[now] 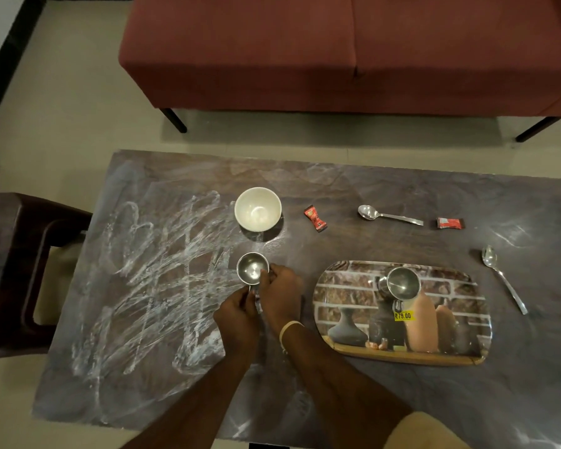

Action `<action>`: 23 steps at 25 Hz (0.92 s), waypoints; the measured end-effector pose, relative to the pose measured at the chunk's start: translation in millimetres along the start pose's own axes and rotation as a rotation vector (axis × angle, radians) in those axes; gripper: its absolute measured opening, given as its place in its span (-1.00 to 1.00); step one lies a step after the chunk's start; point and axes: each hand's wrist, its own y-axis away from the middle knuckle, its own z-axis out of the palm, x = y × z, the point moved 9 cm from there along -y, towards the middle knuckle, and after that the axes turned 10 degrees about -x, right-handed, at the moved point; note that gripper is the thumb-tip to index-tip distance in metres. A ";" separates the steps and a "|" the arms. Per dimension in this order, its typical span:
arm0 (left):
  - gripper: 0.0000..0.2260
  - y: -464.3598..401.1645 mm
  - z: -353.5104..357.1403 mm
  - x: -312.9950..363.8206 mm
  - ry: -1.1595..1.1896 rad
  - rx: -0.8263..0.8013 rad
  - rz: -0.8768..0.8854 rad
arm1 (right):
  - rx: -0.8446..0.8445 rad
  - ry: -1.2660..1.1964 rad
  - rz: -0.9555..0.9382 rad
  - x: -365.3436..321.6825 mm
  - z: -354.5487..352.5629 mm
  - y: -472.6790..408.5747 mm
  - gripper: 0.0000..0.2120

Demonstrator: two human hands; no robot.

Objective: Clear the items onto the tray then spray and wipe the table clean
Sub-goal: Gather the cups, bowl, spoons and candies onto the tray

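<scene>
Both hands, left hand (pixel 237 315) and right hand (pixel 280 291), pinch a steel cup (pixel 252 268); the tray (pixel 337 286) lies just right of them on the worktop (pixel 370 400).

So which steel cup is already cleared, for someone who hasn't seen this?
Find the picture-printed tray right of the hands. The steel cup stands on its far half, above a yellow price sticker. The other cup is off the tray, in both hands.

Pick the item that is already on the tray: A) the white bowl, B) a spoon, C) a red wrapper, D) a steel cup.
D: a steel cup sits on the tray, while the white bowl, both spoons and both wrappers lie on the table.
</scene>
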 end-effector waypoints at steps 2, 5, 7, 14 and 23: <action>-0.80 -0.8 3.0 4.5 -0.006 -0.021 0.037 | 0.033 -0.020 0.017 -5.0 -8.5 -0.7 -0.74; -0.80 10.5 17.9 20.8 0.077 -0.084 0.056 | 0.115 -0.012 -0.010 -11.3 -41.9 3.5 -0.75; -0.81 24.2 33.7 41.2 0.111 -0.132 0.085 | 0.164 -0.045 0.017 -5.1 -73.7 10.8 -0.76; -0.86 69.2 109.9 88.6 0.167 -0.291 0.121 | 0.272 -0.102 0.120 54.6 -165.9 24.4 -0.82; -0.75 82.8 152.3 72.2 0.043 -0.352 0.159 | 0.291 -0.026 0.132 91.3 -183.9 29.1 -0.81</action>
